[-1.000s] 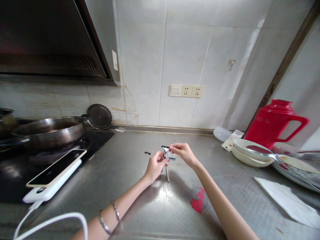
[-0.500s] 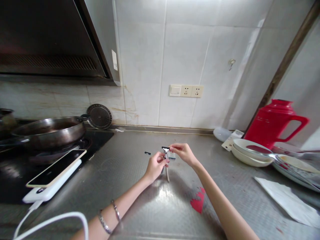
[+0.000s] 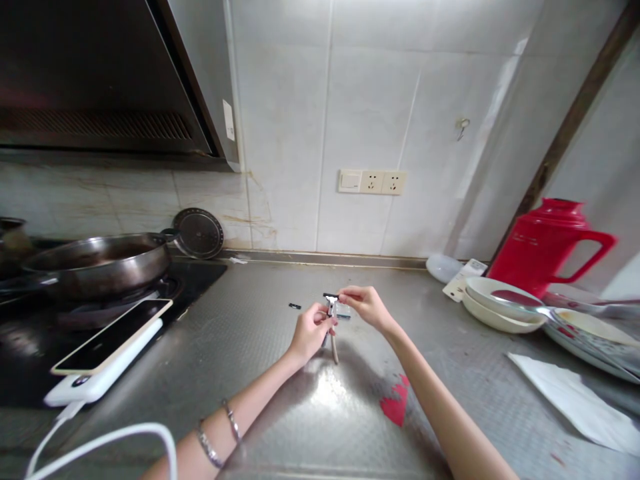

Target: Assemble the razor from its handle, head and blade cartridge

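Observation:
Just above the middle of the counter, my left hand (image 3: 311, 331) is closed around the neck of a razor (image 3: 331, 307) with a black crosswise head and silver neck. A beige-grey handle end hangs below the fingers. My right hand (image 3: 367, 305) pinches the right end of the razor's head between thumb and fingers. Behind the hands lies a small clear case (image 3: 344, 311) with a dark edge, partly covered by them. A small black piece (image 3: 295, 306), perhaps a blade cover, rests on the counter left of the razor.
At left, a phone (image 3: 113, 337) lies on a white power bank (image 3: 105, 367) with a cable, beside a pan (image 3: 100, 263) on the stove. To the right are bowls (image 3: 500, 313), a red thermos jug (image 3: 545, 247) and white paper (image 3: 570, 400). A red patch (image 3: 396, 403) marks the steel counter (image 3: 240, 387).

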Motion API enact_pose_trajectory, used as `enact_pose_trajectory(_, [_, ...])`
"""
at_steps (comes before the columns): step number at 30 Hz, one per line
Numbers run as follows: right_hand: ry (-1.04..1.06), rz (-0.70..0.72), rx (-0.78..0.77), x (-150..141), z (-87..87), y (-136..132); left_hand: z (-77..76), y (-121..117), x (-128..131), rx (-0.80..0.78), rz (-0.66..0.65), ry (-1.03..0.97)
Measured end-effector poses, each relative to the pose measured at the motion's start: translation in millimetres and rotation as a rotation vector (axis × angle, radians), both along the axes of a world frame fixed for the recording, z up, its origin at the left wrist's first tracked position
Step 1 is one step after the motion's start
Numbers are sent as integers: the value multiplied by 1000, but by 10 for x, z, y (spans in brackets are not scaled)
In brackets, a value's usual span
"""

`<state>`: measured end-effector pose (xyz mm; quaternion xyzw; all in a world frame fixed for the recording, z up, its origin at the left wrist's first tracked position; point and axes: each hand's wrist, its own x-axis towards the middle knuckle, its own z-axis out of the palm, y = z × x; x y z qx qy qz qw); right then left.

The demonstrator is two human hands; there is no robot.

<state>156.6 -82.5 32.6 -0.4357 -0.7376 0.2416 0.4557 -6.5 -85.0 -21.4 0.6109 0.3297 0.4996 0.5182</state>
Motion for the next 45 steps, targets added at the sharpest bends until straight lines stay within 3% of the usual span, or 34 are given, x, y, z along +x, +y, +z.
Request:
enact_pose_trajectory(10, [-63,-5,40,7,3,4,3,44,3,-33,16,-43])
enact_pose_trajectory(26, [30,12,-16,34,22,-2,82,16,-14,-58,-30,-87])
enact_pose_trajectory(37, [151,-141,8,29,-32,54,131,-80,2,-25,-32,-64])
enact_pose_trajectory(45, [157,-115,-8,3,-35,48,152,-102,-14,-15,-15,-52])
